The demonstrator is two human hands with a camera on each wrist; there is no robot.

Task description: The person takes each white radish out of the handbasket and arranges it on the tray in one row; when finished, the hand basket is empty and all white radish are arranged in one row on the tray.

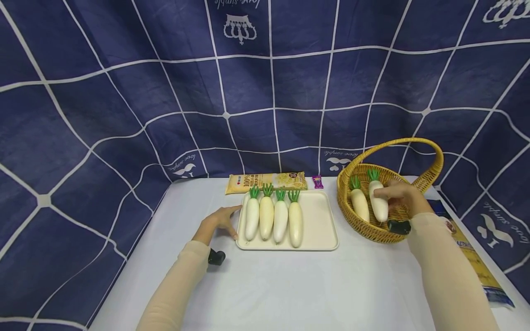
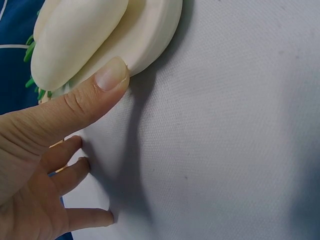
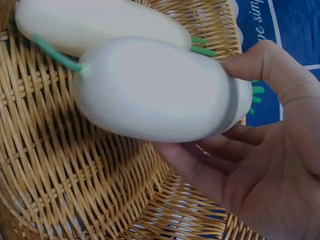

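My right hand (image 1: 400, 194) grips a white toy radish (image 3: 155, 92) with green leaves, thumb on one side and fingers beneath, inside a wicker basket (image 1: 370, 233). A creamier radish (image 1: 360, 205) lies beside it in the basket. On the left, my left hand (image 1: 223, 220) is spread at the left edge of a cream tray (image 1: 318, 218). In the left wrist view the thumb (image 2: 102, 87) touches the tray's rim, while the other fingers extend over the tablecloth. Several radishes (image 1: 280, 223) lie side by side on the tray's left part, leaves pointing away.
Behind the tray lies a yellow food packet (image 1: 244, 182), with a small purple wrapped sweet (image 1: 317, 182) to its right. A blue and yellow bag (image 1: 472, 257) lies under my right forearm's outer side. The basket's tall handle (image 1: 397, 141) arches over its back. A blue checked curtain (image 1: 290, 87) hangs behind.
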